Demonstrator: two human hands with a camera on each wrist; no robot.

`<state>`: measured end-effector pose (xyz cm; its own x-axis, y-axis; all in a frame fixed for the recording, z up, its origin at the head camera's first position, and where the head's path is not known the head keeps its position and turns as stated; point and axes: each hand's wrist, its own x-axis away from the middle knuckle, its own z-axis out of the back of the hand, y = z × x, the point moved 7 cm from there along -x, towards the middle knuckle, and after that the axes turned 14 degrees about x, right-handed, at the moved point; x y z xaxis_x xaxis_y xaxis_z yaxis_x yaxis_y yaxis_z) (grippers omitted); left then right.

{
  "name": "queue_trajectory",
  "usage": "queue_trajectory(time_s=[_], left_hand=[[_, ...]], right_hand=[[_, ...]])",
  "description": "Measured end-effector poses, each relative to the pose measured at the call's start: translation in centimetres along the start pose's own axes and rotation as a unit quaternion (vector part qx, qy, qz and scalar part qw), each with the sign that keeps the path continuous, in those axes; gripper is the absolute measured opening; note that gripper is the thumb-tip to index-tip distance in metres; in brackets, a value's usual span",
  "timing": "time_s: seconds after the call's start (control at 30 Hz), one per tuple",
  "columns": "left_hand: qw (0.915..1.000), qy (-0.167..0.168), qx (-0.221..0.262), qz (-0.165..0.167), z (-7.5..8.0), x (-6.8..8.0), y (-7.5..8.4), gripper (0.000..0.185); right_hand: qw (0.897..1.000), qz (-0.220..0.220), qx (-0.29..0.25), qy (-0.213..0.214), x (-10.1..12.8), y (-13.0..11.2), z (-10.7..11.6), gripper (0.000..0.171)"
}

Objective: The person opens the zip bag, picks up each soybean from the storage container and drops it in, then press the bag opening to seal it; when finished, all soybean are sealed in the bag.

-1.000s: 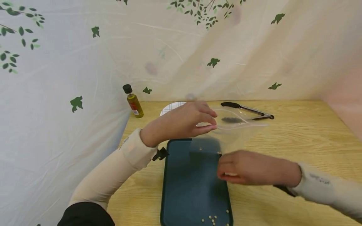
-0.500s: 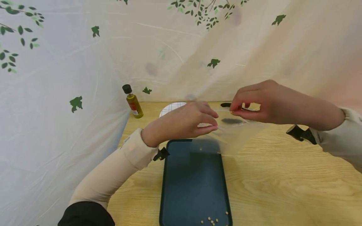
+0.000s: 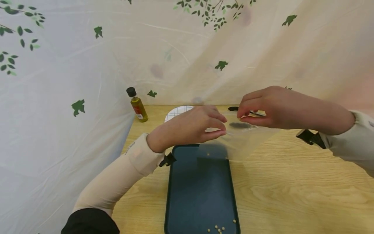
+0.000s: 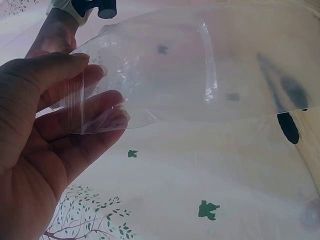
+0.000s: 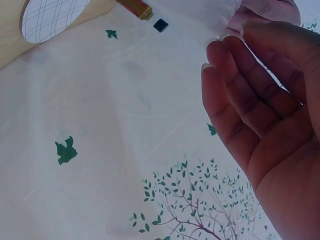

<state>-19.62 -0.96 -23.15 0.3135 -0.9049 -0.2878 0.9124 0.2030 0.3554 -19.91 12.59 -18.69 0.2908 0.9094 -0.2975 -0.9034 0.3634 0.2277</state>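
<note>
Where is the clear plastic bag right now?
In the head view, the clear plastic bag is right of centre, pinched by the left hand, the right hand at its upper edge; the dark tray's far right corner shows through.

Cream sleeves (image 3: pixel 109 185) are worn, black fittings (image 3: pixel 167 160) mounted at both cuffs (image 3: pixel 146 156); the left sleeve is bordered by black cloth (image 3: pixel 90 222).
</note>
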Motion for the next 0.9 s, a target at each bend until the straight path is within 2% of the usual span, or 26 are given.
queue_trajectory(time_s=[0.1,0.2,0.33,0.4,0.5,0.6,0.73,0.83,0.9], left_hand=[[1.0000,-0.001,0.000,0.001,0.0,0.0,0.0,0.016],[1.0000,-0.004,-0.001,0.003,-0.1,0.1,-0.1,0.017],[0.9999,-0.006,-0.001,0.011,-0.1,0.2,-0.3,0.017],[0.9999,-0.005,-0.001,0.013,0.0,0.2,-0.3,0.018],[0.9999,-0.005,0.000,0.014,0.1,0.3,-0.4,0.019],[0.9999,-0.005,0.002,0.014,0.0,0.4,-0.5,0.020],[0.9999,-0.003,0.003,0.014,0.0,0.4,-0.5,0.018],[0.9999,-0.003,0.004,0.016,0.0,0.5,-0.6,0.018],[0.9998,-0.006,0.005,0.019,0.0,0.5,-0.6,0.019]], right_hand=[[1.000,-0.004,0.002,-0.002,-0.1,-0.1,0.1,0.023],[1.000,-0.008,0.015,0.007,0.1,-0.3,0.6,0.010],[0.998,-0.010,0.033,0.043,0.6,-1.1,1.9,0.041],[0.997,0.003,0.029,0.069,0.8,-1.9,2.4,0.044],[0.996,0.029,0.005,0.085,1.2,-3.9,2.1,0.036],[0.994,0.067,-0.060,0.066,1.7,-6.9,-0.6,0.022],[0.986,0.097,-0.131,-0.027,2.9,-10.9,-7.6,0.006],[0.979,0.114,-0.134,-0.102,4.1,-13.7,-12.9,0.004],[0.974,0.126,-0.135,-0.130,5.0,-15.4,-15.5,0.009]])
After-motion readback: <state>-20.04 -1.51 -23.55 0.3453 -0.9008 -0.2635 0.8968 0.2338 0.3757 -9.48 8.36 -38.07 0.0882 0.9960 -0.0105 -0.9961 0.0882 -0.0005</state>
